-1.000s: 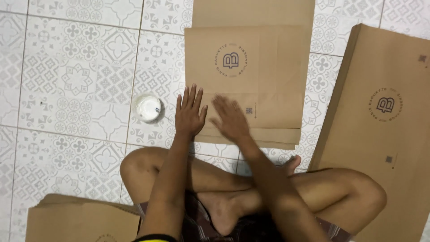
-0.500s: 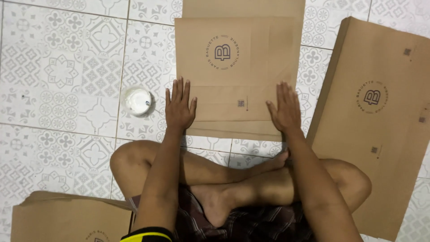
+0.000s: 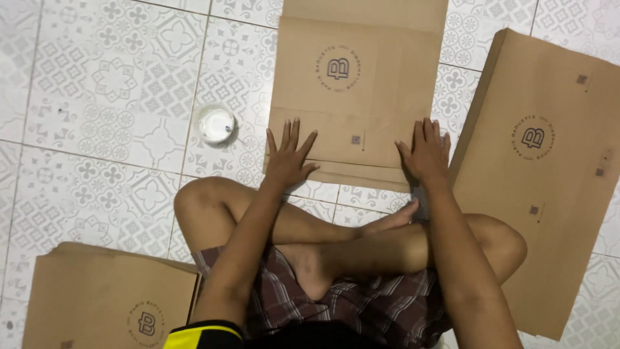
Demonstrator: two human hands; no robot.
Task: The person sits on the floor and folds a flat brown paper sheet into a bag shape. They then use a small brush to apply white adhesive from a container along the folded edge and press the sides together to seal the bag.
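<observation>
Both hands' fingers [image 3: 292, 139] flat atop brown paper bag [image 3: 358, 90] (lower corners).

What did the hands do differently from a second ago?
The right hand slid from the middle out to the right bottom corner of the brown paper bag. The left hand stayed pressed flat on the left corner. The small white cup and the side stacks did not move.

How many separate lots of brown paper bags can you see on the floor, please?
3: one under both hands, a stack at right, a stack at lower left. Sheets within each cannot be counted.
</observation>
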